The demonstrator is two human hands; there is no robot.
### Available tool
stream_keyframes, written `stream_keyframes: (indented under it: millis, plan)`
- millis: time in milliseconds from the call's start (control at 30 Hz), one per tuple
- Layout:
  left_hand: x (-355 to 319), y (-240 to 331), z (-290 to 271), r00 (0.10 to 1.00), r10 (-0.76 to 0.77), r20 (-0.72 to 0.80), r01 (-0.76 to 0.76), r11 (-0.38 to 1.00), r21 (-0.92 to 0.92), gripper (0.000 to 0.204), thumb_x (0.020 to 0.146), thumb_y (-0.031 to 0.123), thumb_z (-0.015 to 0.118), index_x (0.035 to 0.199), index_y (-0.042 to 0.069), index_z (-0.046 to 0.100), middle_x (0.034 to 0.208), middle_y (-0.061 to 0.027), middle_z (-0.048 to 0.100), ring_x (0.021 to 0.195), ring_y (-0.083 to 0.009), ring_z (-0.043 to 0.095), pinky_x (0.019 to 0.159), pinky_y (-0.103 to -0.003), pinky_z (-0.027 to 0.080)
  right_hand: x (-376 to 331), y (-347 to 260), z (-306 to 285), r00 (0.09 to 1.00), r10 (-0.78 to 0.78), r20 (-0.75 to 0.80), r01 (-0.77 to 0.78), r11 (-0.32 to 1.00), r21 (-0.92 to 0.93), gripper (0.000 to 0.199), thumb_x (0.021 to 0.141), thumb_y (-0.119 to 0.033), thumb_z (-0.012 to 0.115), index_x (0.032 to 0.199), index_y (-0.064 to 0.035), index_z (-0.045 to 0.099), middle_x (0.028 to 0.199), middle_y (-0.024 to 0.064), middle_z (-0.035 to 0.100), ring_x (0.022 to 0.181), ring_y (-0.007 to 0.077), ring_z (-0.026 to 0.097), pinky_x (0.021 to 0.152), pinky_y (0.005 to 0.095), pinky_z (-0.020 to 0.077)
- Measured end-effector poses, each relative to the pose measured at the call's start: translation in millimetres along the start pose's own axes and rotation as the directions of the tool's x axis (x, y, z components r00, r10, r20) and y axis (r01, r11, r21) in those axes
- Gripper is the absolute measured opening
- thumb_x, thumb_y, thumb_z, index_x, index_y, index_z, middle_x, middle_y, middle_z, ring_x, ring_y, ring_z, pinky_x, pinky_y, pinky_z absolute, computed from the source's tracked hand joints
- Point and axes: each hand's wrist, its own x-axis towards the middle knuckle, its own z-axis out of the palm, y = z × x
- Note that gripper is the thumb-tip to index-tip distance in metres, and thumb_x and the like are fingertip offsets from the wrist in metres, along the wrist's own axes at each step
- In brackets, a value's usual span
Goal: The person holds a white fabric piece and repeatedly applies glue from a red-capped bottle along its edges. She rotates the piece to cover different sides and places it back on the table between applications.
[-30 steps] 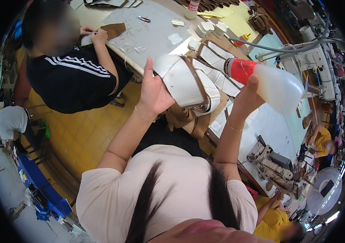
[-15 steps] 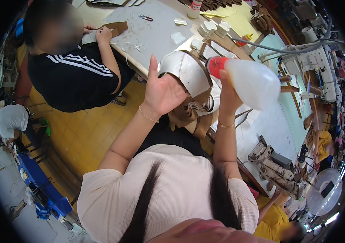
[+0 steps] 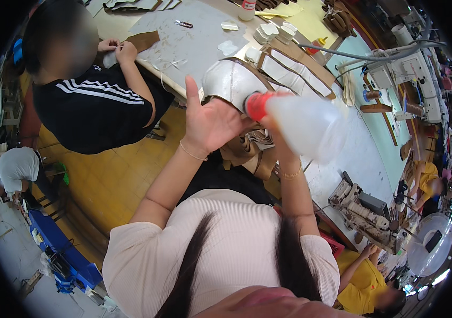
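My left hand (image 3: pixel 213 127) is palm up with the thumb spread out, its fingers reaching under a white, shiny domed piece (image 3: pixel 228 82) with a seam and a brown edge. That piece rests on the fingers, whose tips are hidden. My right hand (image 3: pixel 283 143) grips a translucent white plastic bottle (image 3: pixel 311 124) with a red cap (image 3: pixel 258 106). The bottle is tilted, its cap end at the near edge of the domed piece. Whether it touches, I cannot tell. Brown and white folded pieces (image 3: pixel 258 151) hang below, between my wrists.
A co-worker in a black shirt (image 3: pixel 104 103) handles a brown piece (image 3: pixel 144 41) at left. On the grey table (image 3: pixel 183 47) lie thread snips (image 3: pixel 184 24), white stacked pieces (image 3: pixel 266 33) and brown-edged white panels (image 3: pixel 297 66). A sewing machine (image 3: pixel 417 85) stands right, a worn metal device (image 3: pixel 364 212) nearer.
My right hand has brought the bottle left and slightly down, so its red cap now meets the domed piece's edge in view. My left hand has shifted slightly left with the piece.
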Motion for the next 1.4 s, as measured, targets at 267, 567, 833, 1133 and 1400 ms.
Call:
stream_keyframes:
  millis: [267, 567, 833, 1133, 1400]
  plan:
    - [5, 0, -11, 0.999, 0.031, -0.024, -0.031, 0.999, 0.009, 0.103, 0.071, 0.082, 0.026, 0.142, 0.009, 0.016, 0.147, -0.0120, 0.017, 0.134, -0.0289, 0.019, 0.109, -0.047, 0.015, 2, -10, -6, 0.936, 0.343, 0.083, -0.311, 0.689, 0.655, 0.041, 0.064, -0.021, 0.081, 0.095, -0.0028, 0.062, 0.095, 0.0047, 0.062, 0.087, 0.0139, 0.058, 0.078, 0.0303, 0.0473]
    - [1, 9, -7, 0.999, 0.032, -0.016, -0.032, 0.999, -0.020, 0.103, 0.070, 0.083, 0.027, 0.142, 0.010, 0.016, 0.146, -0.0135, 0.020, 0.134, -0.0314, 0.019, 0.106, -0.053, 0.018, 6, 8, -16, 0.986, 0.168, -0.023, -0.137, 0.869, 0.476, 0.041, 0.073, -0.022, 0.076, 0.104, -0.0011, 0.058, 0.100, 0.0061, 0.061, 0.088, 0.0164, 0.060, 0.073, 0.0282, 0.0498]
    - [-1, 17, -13, 0.999, -0.011, 0.049, 0.012, 1.000, -0.023, 0.106, 0.069, 0.084, 0.027, 0.141, 0.008, 0.016, 0.144, -0.0161, 0.023, 0.131, -0.0350, 0.026, 0.103, -0.054, 0.024, 19, 12, -17, 0.912, 0.343, -0.223, -0.213, 0.864, 0.456, 0.037, 0.070, -0.012, 0.076, 0.102, -0.0004, 0.059, 0.098, 0.0056, 0.060, 0.086, 0.0173, 0.059, 0.075, 0.0298, 0.0504]
    - [-6, 21, -20, 0.996, -0.086, -0.019, 0.085, 0.994, -0.069, 0.111, 0.064, 0.087, 0.029, 0.142, 0.009, 0.016, 0.144, -0.0151, 0.024, 0.130, -0.0347, 0.027, 0.101, -0.053, 0.028, 26, 25, -25, 0.924, 0.200, -0.327, -0.163, 0.977, 0.138, 0.035, 0.072, -0.020, 0.076, 0.098, -0.0014, 0.060, 0.095, 0.0082, 0.063, 0.085, 0.0197, 0.060, 0.077, 0.0279, 0.0502]
    - [-5, 25, -21, 0.990, -0.139, -0.027, 0.140, 0.990, 0.002, 0.111, 0.064, 0.088, 0.029, 0.142, 0.010, 0.018, 0.144, -0.0121, 0.026, 0.131, -0.0305, 0.028, 0.106, -0.047, 0.024, 17, 31, -33, 0.947, 0.165, -0.275, -0.189, 0.980, -0.061, 0.040, 0.062, -0.016, 0.082, 0.093, -0.0016, 0.061, 0.087, 0.0056, 0.062, 0.083, 0.0169, 0.061, 0.074, 0.0309, 0.0492]
